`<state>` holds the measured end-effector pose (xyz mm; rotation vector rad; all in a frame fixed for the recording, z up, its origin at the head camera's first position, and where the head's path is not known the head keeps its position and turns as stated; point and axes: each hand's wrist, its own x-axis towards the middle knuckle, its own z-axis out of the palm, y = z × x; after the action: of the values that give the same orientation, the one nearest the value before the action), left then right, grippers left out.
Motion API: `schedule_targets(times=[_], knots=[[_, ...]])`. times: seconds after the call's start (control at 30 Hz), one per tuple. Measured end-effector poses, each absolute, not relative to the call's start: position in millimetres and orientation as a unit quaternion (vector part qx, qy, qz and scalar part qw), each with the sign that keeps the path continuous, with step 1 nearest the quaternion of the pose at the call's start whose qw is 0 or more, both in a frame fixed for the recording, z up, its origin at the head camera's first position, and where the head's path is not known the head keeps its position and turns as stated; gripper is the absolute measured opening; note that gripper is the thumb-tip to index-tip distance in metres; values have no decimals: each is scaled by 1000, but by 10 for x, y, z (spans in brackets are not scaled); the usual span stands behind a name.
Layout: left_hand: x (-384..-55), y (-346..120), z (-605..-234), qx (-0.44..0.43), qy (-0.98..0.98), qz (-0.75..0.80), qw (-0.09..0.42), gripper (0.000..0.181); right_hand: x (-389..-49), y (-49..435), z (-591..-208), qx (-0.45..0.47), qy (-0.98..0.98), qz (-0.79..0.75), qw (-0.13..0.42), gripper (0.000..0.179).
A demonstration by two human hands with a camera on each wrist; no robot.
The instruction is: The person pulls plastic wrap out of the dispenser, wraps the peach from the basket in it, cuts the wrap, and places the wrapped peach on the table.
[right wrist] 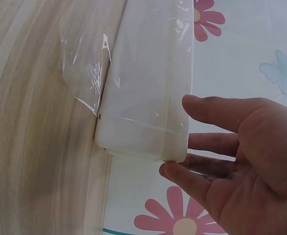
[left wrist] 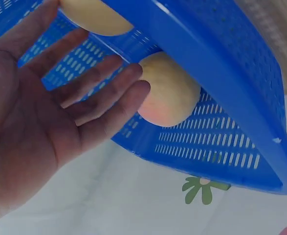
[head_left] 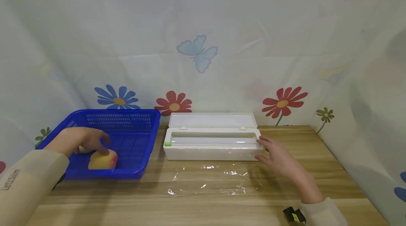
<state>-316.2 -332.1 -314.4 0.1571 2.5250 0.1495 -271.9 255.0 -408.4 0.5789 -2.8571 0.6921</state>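
Note:
My left hand (head_left: 90, 139) reaches into a blue plastic basket (head_left: 149, 152), its fingers loosely extended over two yellow peaches with pink blush. In the head view its thumb meets the nearer peach (head_left: 102, 162). The other peach (left wrist: 168, 92) lies by the fingertips in the left wrist view; whether they touch it I cannot tell. At the right end of a white cling film dispenser (head_left: 209, 153), my right hand (head_left: 280, 157) rests its spread fingertips against the box. The dispenser's lid (head_left: 212, 120) stands raised, exposing the film roll (head_left: 212, 141).
A sheet of clear cling film (head_left: 206, 183) hangs over the dispenser's front and lies on the wooden table (head_left: 152, 206). Behind the table rises a pale cloth backdrop (head_left: 228, 85) printed with flowers and butterflies. A black wrist strap (head_left: 292, 214) shows near the right sleeve.

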Motion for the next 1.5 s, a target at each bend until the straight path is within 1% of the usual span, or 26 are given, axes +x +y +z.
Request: schedule_targets(times=[0.17, 0.4, 0.5, 0.67, 0.77, 0.97, 1.03, 1.27, 1.5], knots=[[-3166, -3268, -3179, 61, 946, 69, 310, 67, -2722, 2547, -4086, 191, -951, 231, 72, 54], [-3168, -3174, -3209, 47, 939, 38, 340, 61, -2716, 2549, -4089, 190, -951, 232, 69, 55], [-3155, -3153, -3226, 44, 939, 28, 341, 61, -2714, 2551, -4090, 191, -951, 231, 69, 54], [-3149, -3148, -3249, 54, 938, 54, 338, 56, -2718, 2551, -4097, 191, -952, 230, 71, 55], [-3148, -3146, -3282, 56, 939, 63, 334, 59, -2717, 2547, -4096, 192, -951, 232, 70, 54], [-3132, -3141, -3280, 61, 940, 81, 326, 73, -2709, 2543, -4090, 188, -951, 238, 65, 54], [-3134, -3141, -3235, 73, 944, 76, 313, 76, -2707, 2544, -4088, 187, -951, 239, 64, 54], [-3153, -3133, -3093, 137, 960, 22, 244, 70, -2699, 2538, -4073, 186, -952, 235, 60, 56], [-3157, -2986, -2936, 168, 969, 13, 178, 70, -2690, 2543, -4085, 187, -952, 234, 63, 57]])
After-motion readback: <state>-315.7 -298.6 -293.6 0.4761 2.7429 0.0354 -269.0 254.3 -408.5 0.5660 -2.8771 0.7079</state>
